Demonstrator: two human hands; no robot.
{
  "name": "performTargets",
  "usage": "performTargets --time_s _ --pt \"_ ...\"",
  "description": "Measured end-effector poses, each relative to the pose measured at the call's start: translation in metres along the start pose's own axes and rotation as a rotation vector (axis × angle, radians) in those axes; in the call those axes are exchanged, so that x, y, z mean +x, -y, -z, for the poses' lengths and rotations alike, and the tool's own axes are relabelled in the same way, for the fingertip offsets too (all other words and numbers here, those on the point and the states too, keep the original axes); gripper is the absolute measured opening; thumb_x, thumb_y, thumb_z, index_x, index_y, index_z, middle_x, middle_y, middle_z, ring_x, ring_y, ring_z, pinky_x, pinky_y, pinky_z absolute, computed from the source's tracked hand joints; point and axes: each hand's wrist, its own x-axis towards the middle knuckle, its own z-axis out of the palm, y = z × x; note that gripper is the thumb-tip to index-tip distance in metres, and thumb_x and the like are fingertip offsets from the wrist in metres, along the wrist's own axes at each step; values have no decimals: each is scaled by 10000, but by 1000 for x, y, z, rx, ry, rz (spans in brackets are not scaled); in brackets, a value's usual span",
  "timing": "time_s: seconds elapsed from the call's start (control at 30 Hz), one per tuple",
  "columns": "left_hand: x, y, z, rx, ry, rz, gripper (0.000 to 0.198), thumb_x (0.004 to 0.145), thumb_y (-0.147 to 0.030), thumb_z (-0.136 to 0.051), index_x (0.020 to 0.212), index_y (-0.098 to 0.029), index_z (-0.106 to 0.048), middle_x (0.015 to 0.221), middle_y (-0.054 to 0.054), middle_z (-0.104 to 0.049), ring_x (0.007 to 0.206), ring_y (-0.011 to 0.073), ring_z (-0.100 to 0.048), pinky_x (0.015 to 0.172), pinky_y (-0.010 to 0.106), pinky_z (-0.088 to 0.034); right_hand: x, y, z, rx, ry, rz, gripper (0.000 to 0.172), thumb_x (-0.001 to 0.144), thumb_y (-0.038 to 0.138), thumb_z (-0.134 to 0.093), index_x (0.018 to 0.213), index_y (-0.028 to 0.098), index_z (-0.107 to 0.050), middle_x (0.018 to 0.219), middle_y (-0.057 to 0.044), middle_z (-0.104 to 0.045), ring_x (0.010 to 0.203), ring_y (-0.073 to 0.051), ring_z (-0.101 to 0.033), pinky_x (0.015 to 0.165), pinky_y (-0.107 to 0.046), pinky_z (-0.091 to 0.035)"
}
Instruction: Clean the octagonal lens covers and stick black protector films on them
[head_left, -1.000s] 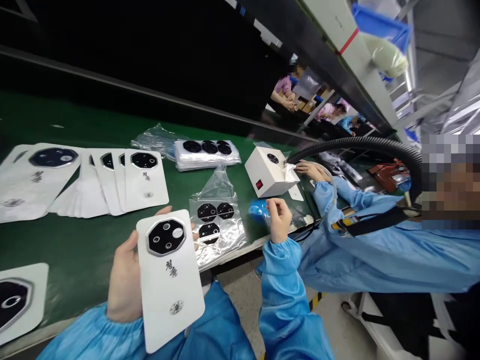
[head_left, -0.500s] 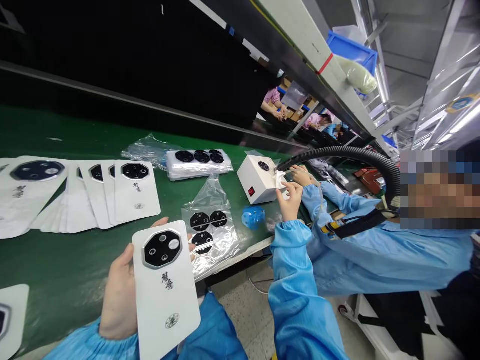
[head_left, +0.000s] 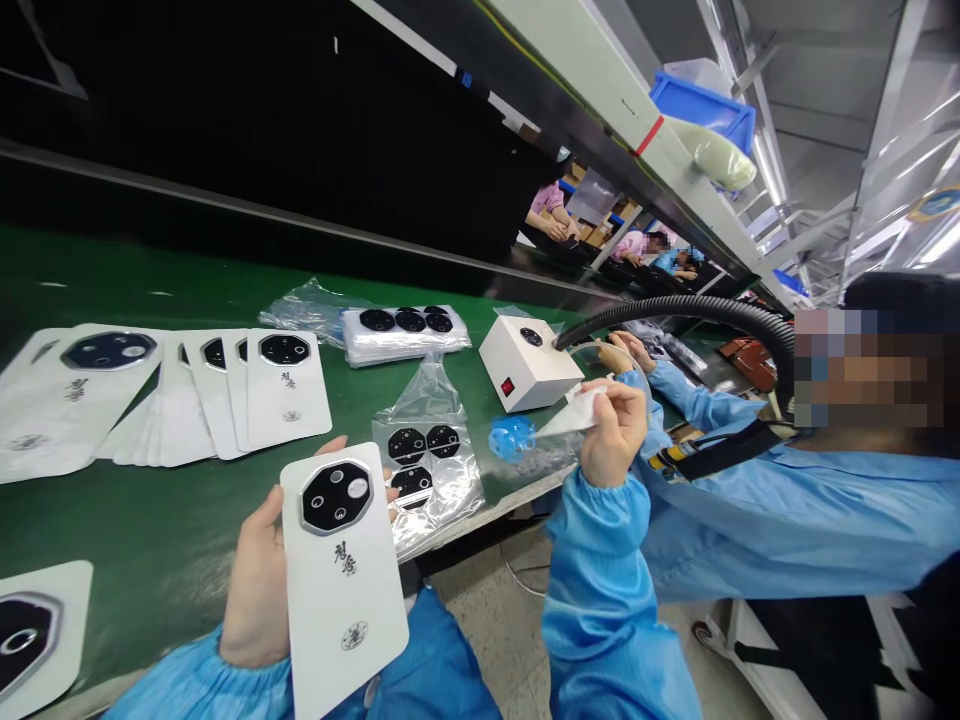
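My left hand (head_left: 253,595) is closed around the edges of a white phone back cover (head_left: 324,580). Its face is turned up, showing a black octagonal camera lens plate near the top, dark lettering and a round seal. In my right hand (head_left: 616,440) a thin white wipe (head_left: 564,418) is pinched between thumb and fingers. That hand is beside a white box (head_left: 529,372) with a red switch. Close to the wipe lies a crumpled blue piece of plastic film (head_left: 511,437). A clear bag (head_left: 442,475) of black lens plates rests just beyond my left hand.
Overlapping white covers (head_left: 289,410) lie on the green bench (head_left: 217,520) at left, with another cover (head_left: 64,610) at its near edge. Behind sits a bagged stack of lens plates (head_left: 405,345). A black hose (head_left: 690,303) arches toward a co-worker in blue (head_left: 757,500) on the right.
My right hand has drawn back from the white box toward me and to the right, with the wipe now clear of it. My left hand still holds the cover.
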Motion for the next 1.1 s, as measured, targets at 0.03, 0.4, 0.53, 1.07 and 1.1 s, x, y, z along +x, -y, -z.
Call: performTargets --time_s 0.03,0.4,0.53,1.07,1.1 --pt "0 -1 1 -2 17 10 473 883 -471 -325 1344 -387 -389 961 31 -739 857 305 -688 656 416 -575 -10 10 -3 56 42 -46 115 831 317 -501 825 233 -422 782 3 -556 704 -164 -572 661 -326 -472" --pt "0 1 1 -108 175 -55 471 883 -360 -341 1346 -288 -382 921 107 -726 769 302 -695 657 444 -558 -96 64 -50 499 576 -516 145 758 284 -638 866 209 -575 671 3 -595 567 -127 -539 489 -228 -410" --pt "1 2 -4 -147 158 -61 489 906 -382 -235 1366 -272 -360 848 112 -713 693 277 -693 588 416 -551 -104 70 -60 600 637 -566 93 769 282 -630 742 198 -597 674 -4 -569 664 -150 -549 605 -287 -449" --pt "5 20 1 -175 274 -226 407 860 -408 -348 1099 -216 -616 855 51 -679 790 220 -639 764 357 -493 -117 100 -83 67 814 -17 108 828 114 -532 829 221 -542 764 2 -576 705 -133 -555 597 -264 -443" --pt "5 21 1 -170 280 -238 405 858 -407 -357 1095 -214 -624 875 50 -678 818 221 -633 785 352 -484 -118 101 -85 36 803 21 112 837 112 -522 827 221 -541 765 -3 -577 714 -136 -559 600 -267 -445"
